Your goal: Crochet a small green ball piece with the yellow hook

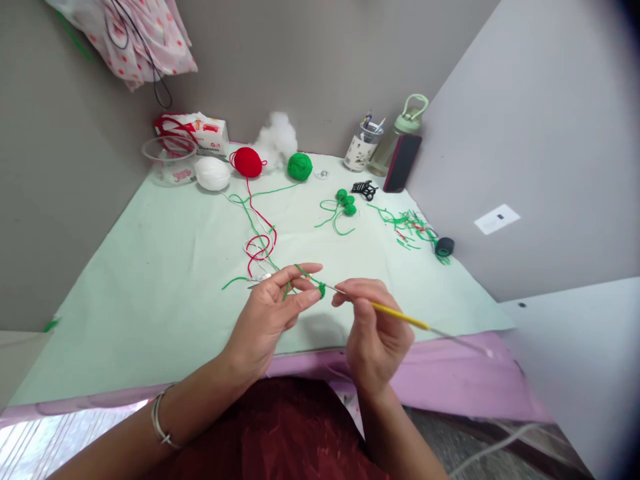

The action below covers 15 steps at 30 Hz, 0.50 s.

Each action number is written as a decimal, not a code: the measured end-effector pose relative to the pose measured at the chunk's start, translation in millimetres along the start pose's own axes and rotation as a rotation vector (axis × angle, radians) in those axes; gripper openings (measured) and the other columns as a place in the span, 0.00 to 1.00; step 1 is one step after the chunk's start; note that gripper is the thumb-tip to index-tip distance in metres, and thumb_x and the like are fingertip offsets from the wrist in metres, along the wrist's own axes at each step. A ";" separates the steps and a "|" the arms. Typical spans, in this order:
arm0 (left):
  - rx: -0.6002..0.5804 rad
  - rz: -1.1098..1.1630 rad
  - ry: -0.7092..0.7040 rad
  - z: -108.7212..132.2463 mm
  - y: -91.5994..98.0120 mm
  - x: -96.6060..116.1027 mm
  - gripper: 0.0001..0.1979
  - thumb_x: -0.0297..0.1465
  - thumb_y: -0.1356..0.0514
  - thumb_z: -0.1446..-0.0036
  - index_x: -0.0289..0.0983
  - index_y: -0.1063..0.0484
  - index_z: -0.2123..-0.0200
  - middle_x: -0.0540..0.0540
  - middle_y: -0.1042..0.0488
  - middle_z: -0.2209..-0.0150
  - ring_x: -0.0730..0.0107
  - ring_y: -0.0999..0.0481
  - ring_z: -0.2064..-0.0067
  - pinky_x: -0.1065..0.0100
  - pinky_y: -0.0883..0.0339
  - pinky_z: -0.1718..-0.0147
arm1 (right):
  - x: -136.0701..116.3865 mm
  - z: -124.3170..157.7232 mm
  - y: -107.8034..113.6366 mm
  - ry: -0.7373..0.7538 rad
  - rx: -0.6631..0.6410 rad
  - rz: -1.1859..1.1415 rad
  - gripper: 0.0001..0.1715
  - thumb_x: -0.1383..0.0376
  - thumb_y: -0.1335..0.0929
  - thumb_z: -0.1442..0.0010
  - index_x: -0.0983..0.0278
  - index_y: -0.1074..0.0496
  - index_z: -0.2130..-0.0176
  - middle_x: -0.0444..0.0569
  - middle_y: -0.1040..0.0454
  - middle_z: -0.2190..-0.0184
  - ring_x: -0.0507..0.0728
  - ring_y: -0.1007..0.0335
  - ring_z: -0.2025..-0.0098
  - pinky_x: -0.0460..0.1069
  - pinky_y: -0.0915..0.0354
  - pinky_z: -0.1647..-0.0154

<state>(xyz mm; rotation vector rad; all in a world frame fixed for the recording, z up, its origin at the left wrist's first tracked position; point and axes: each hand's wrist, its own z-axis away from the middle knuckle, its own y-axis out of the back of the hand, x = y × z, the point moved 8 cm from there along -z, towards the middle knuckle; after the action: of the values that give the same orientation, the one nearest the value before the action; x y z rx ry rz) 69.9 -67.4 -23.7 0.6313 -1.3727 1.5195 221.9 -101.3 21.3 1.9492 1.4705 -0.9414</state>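
Note:
My left hand [273, 313] pinches a small green crochet piece [321, 289], with green yarn [300, 272] looped over its index finger. My right hand [373, 327] grips a yellow-handled crochet hook [400, 315], whose metal tip meets the green piece. Both hands hover over the near part of the pale green table mat [150, 300]. The green yarn trails back across the mat to a green yarn ball [299, 166].
At the back lie a red yarn ball [247, 162], a white yarn ball [213, 173], white stuffing [277, 137], a clear bowl [170, 159], a tissue pack [200, 130], a pen cup [362, 147] and a bottle [400, 133]. Small green balls [345, 201], yarn scraps [407, 227] and a black clip [365, 189] lie mid-right.

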 end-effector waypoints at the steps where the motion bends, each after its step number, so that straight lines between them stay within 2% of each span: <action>1: -0.001 -0.011 -0.008 -0.3 0.1 0.1 0.15 0.36 0.24 0.44 0.42 0.14 0.53 0.53 0.30 0.65 0.85 0.50 0.77 0.73 0.58 0.80 | -3.6 1.2 -2.0 0.030 -0.029 0.040 0.14 0.69 0.33 0.27 0.57 0.17 0.53 0.47 0.18 0.62 0.56 0.22 0.59 0.53 0.27 0.57; 4: 0.006 -0.030 -0.033 0.3 1.3 2.8 0.13 0.35 0.25 0.43 0.44 0.14 0.54 0.53 0.30 0.65 0.85 0.49 0.77 0.72 0.58 0.80 | -5.7 3.4 -6.7 0.038 -0.090 0.025 0.13 0.69 0.32 0.27 0.57 0.17 0.51 0.49 0.17 0.59 0.57 0.21 0.57 0.54 0.25 0.56; 9: 0.015 -0.002 -0.030 3.2 2.0 6.3 0.22 0.34 0.24 0.44 0.46 0.18 0.45 0.55 0.31 0.65 0.84 0.48 0.76 0.73 0.57 0.80 | 5.4 0.9 -3.4 -0.053 -0.005 -0.086 0.13 0.66 0.33 0.26 0.56 0.18 0.53 0.46 0.18 0.66 0.56 0.23 0.65 0.53 0.27 0.64; 15: 0.027 0.017 -0.007 2.5 0.5 4.3 0.31 0.33 0.24 0.44 0.41 0.24 0.38 0.55 0.31 0.66 0.83 0.49 0.76 0.73 0.57 0.80 | -8.2 2.4 -3.7 0.083 -0.005 0.111 0.12 0.68 0.33 0.27 0.58 0.18 0.54 0.48 0.17 0.63 0.57 0.21 0.60 0.54 0.24 0.60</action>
<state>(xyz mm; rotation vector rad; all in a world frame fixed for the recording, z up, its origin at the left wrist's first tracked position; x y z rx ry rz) 67.2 -68.4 -19.6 0.6434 -1.3675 1.5526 216.4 -107.0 26.3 2.0655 1.3922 -0.8168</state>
